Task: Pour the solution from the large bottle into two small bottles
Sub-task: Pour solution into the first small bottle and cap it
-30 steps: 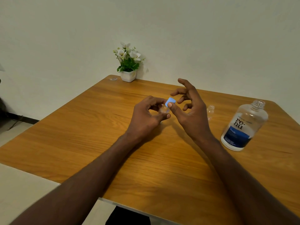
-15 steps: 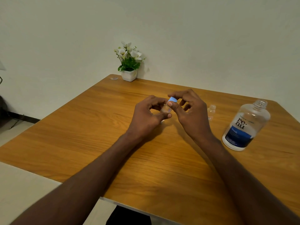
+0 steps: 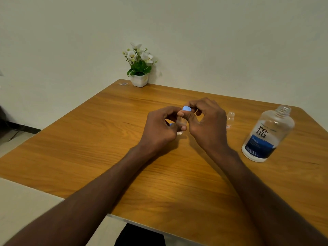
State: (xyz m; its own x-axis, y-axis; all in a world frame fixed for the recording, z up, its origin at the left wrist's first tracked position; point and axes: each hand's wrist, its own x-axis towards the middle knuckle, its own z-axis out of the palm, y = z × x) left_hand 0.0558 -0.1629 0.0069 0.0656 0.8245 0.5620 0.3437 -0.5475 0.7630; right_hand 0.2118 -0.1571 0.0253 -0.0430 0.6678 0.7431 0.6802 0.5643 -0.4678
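Observation:
At the table's middle my left hand (image 3: pixel 159 125) grips a small clear bottle (image 3: pixel 182 121) that stands on the wood, mostly hidden by my fingers. My right hand (image 3: pixel 205 121) pinches a light blue cap (image 3: pixel 186 108) on top of that bottle. A second small clear bottle (image 3: pixel 230 118) stands uncapped just right of my right hand. The large clear bottle (image 3: pixel 268 135), with a blue and white label, stands uncapped at the right. A bit of blue shows under my left fingers; I cannot tell what it is.
A white pot of white flowers (image 3: pixel 139 68) stands at the far corner of the wooden table (image 3: pixel 88 148), against the wall. A small clear scrap (image 3: pixel 123 84) lies left of the pot. The table's near edge runs along the bottom.
My right hand's fingers, spread open a second ago, have curled down round the blue cap on the small bottle. My left hand has kept its hold.

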